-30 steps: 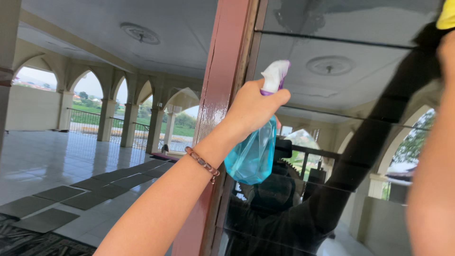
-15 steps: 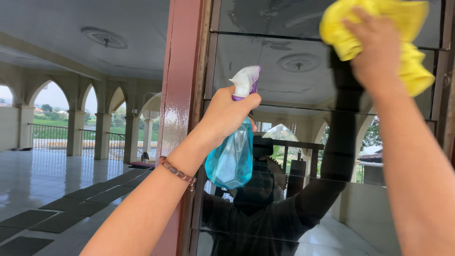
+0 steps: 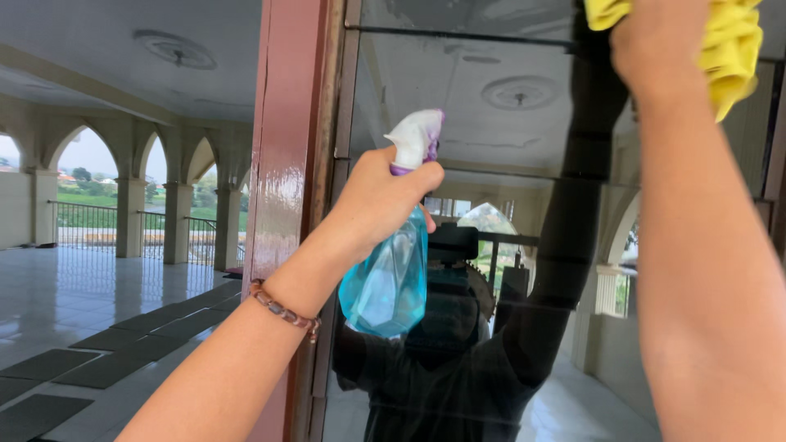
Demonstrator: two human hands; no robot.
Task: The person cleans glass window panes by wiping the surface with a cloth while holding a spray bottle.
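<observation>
In the head view, the left hand [image 3: 381, 205] is raised in front of a dark glass pane [image 3: 508, 270], its fingers [image 3: 413, 176] wrapped tightly around the neck of a spray bottle [image 3: 393, 270]. The bottle has a translucent blue body with liquid inside and a white trigger head with a purple collar. It hangs tilted from the grip, just in front of the pane's left part, with the nozzle turned toward the glass. A beaded bracelet [image 3: 282, 311] circles the left wrist, below and left of the bottle.

The right hand [image 3: 659, 45] is up at the top right of the pane, pressed on a yellow cloth [image 3: 725, 45] that lies against the glass. Its fingers are closed over the cloth, bunching it; the fingertips themselves run past the top edge, so how firmly they pinch cannot be told. The right forearm comes down the right side of the pane.

The pane reflects the person's dark silhouette, both raised arms, a ceiling with a round plaster ornament and arches. Thin dark bars cross the glass horizontally. Just left of the pane stands a glossy reddish-brown door frame [image 3: 286, 188], touching the glass edge. Further left of the frame lies an open hall with a shiny tiled floor [image 3: 65, 303], dark mats [image 3: 123, 344] in rows, cream arches [image 3: 131, 155] and a railing beyond them.
</observation>
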